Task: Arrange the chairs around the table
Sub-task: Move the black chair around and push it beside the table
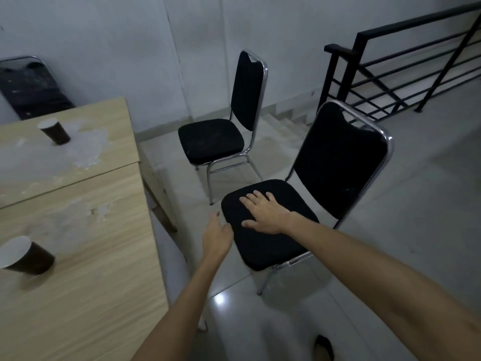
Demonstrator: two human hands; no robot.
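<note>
My right hand (265, 213) lies flat, fingers (251, 199) spread, on the near chair (270, 230)'s padded black fabric seat, my left hand (217, 237) open at its front edge just past the wood-grain bench (78, 243), so next I judge I must grip the chrome-framed chair and slide it benchward.

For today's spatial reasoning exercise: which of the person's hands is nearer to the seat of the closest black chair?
Right. The right hand lies flat on the seat; the left hand is at its front-left edge, contact unclear.
</note>
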